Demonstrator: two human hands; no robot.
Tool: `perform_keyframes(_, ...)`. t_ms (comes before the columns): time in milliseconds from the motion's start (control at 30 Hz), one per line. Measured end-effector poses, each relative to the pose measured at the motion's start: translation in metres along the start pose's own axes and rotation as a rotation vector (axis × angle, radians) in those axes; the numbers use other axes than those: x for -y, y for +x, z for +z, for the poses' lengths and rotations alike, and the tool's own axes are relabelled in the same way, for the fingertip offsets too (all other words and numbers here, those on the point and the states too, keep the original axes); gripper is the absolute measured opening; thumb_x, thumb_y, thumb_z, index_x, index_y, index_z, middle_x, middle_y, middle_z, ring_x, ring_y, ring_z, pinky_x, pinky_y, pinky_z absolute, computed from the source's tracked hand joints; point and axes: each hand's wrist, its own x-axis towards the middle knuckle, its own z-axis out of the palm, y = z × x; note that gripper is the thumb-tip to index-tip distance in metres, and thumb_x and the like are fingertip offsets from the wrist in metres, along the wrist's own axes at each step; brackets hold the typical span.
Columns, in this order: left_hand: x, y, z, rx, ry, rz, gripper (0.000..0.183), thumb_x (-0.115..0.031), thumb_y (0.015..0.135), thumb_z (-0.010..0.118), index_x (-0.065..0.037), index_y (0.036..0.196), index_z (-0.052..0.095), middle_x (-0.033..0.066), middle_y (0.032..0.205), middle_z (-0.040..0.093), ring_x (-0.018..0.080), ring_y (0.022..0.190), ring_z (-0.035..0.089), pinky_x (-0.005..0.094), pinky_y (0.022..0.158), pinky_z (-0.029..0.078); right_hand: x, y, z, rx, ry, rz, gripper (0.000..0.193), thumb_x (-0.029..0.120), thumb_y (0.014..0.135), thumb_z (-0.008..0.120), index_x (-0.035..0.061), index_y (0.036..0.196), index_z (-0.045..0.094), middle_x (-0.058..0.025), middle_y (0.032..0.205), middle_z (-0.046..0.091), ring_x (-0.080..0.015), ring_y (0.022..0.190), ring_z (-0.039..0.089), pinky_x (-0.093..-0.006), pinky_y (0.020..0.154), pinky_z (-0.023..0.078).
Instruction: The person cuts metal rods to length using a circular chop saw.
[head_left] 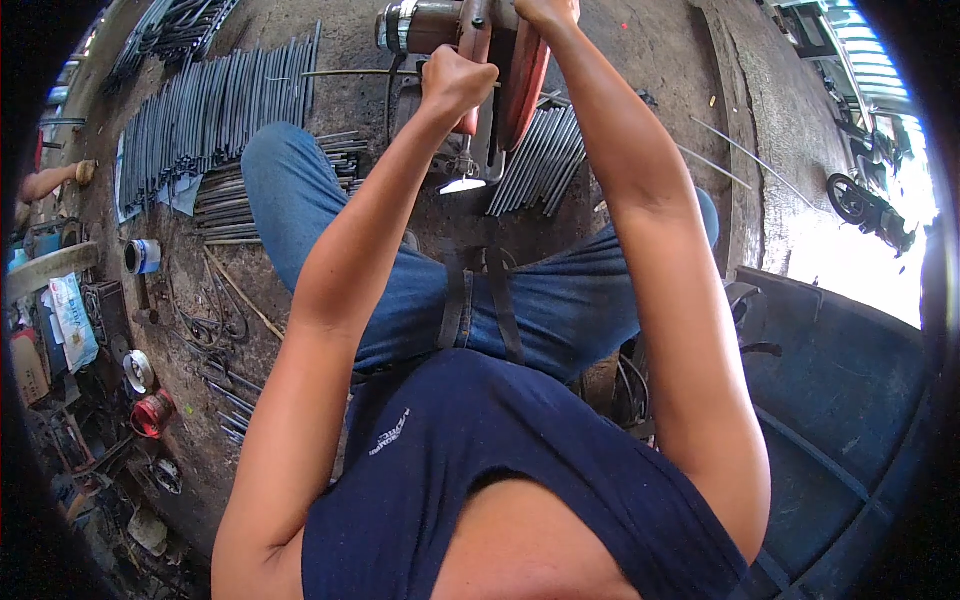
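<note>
A cut-off saw with a red disc guard stands on the floor beyond my knees. My left hand is a closed fist at the near left of the saw. A thin rod runs in from the left and meets this fist, which appears wrapped round it. My right hand is at the top edge, above the guard, with its fingers curled and partly cut off by the frame. What it grips cannot be made out. Below the guard lies a bundle of cut metal rods.
Rows of dark rods lie at the left, with more rods nearer my knee. Tins, including a red can, and clutter line the left side. A dark metal panel stands at the right; a motorcycle is farther off. Another person's hand shows far left.
</note>
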Motion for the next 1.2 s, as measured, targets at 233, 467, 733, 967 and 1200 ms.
perform_keyframes(233, 0.008, 0.002, 0.003, -0.042, -0.028, 0.026, 0.048, -0.018, 0.062, 0.065, 0.014, 0.098, 0.061, 0.03, 0.097, 0.065, 0.038, 0.095, 0.066, 0.0374, 0.087, 0.05, 0.003, -0.003, -0.001, 0.028, -0.003, 0.048, 0.042, 0.023, 0.089, 0.044, -0.0057, 0.118, 0.055, -0.0277, 0.092, 0.066, -0.0389, 0.09, 0.067, -0.0463, 0.077, 0.054)
perform_keyframes(467, 0.019, -0.004, 0.01, 0.091, -0.254, -0.041, 0.046, -0.015, 0.068, 0.063, 0.011, 0.106, 0.056, 0.0244, 0.087, 0.067, 0.0317, 0.075, 0.07, 0.0376, 0.073, 0.054, 0.011, -0.024, -0.015, 0.033, -0.022, 0.044, 0.052, 0.021, 0.086, 0.047, -0.0078, 0.13, 0.044, -0.0289, 0.093, 0.065, -0.0416, 0.089, 0.066, -0.0466, 0.078, 0.054)
perform_keyframes(733, 0.051, -0.011, 0.027, -0.108, -0.15, 0.09, 0.042, -0.01, 0.071, 0.063, 0.008, 0.108, 0.051, 0.0131, 0.075, 0.064, 0.0177, 0.055, 0.064, 0.0306, 0.05, 0.051, 0.011, -0.054, -0.015, 0.031, -0.091, 0.032, 0.078, 0.044, 0.085, 0.059, 0.004, 0.145, 0.027, -0.0301, 0.104, 0.061, -0.0424, 0.095, 0.064, -0.0467, 0.083, 0.052)
perform_keyframes(967, 0.057, -0.017, 0.029, -0.111, -0.18, 0.007, 0.045, -0.015, 0.069, 0.065, 0.007, 0.106, 0.054, 0.0273, 0.098, 0.065, 0.0382, 0.095, 0.065, 0.039, 0.085, 0.05, 0.006, -0.058, -0.008, 0.018, -0.072, 0.017, 0.075, 0.039, 0.087, 0.057, 0.0068, 0.146, 0.025, -0.0307, 0.105, 0.06, -0.0431, 0.095, 0.063, -0.047, 0.084, 0.051)
perform_keyframes(1200, 0.051, -0.025, 0.026, -0.128, -0.164, 0.014, 0.046, -0.015, 0.068, 0.066, 0.007, 0.106, 0.054, 0.0275, 0.098, 0.065, 0.0389, 0.093, 0.065, 0.0402, 0.085, 0.05, 0.002, -0.06, -0.002, -0.013, -0.053, 0.011, 0.065, 0.021, 0.088, 0.049, 0.011, 0.147, 0.025, -0.0306, 0.102, 0.06, -0.0439, 0.092, 0.063, -0.0483, 0.082, 0.051)
